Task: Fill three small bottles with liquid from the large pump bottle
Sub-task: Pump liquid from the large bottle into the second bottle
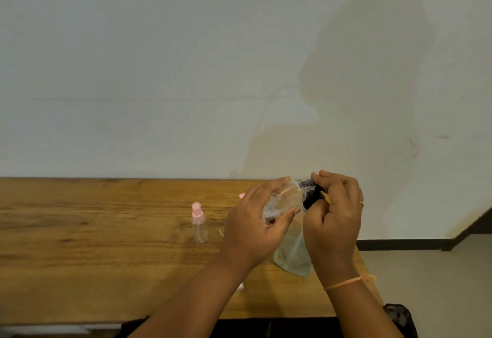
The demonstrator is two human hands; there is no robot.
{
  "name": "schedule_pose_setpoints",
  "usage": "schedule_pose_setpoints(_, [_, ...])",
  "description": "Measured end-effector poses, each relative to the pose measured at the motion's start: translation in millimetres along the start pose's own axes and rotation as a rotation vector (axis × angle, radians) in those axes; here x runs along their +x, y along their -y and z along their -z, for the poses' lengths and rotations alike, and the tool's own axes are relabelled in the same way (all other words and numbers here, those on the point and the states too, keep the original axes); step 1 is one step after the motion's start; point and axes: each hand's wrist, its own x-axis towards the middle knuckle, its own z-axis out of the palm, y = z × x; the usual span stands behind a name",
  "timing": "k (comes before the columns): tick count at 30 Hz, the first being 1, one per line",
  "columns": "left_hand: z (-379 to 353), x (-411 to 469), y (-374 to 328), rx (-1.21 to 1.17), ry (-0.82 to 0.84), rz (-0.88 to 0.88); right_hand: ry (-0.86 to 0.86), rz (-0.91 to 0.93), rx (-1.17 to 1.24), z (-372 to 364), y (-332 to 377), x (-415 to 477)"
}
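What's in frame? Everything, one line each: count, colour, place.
small spray bottle: 1, clear with pink cap, upright on the table, left of the hands
pink tip: 1, pink, shows behind the left hand; the rest is hidden
held bottle: 1, clear, tilted, in both hands above the table
black cap: 1, black, on the held bottle
large bottle: 1, clear, on the table below the hands, top hidden
table: 1, brown wood, against the wall
wall: 1, white, behind the table
bracelet: 1, orange, right wrist
ring: 1, gold, right hand
left hand: 1, grips the held bottle's body
right hand: 1, pinches the black cap
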Motion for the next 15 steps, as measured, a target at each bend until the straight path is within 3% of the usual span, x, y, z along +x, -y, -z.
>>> schedule_pose_setpoints(9, [-1, 2, 2, -0.029, 0.051, 0.057, 0.009, 0.036, -0.149, -1, -9, -1])
schedule_pose_setpoints(15, [-1, 1, -1, -0.039, 0.042, 0.047, 0.02, -0.006, -0.02, 1, -3, -1])
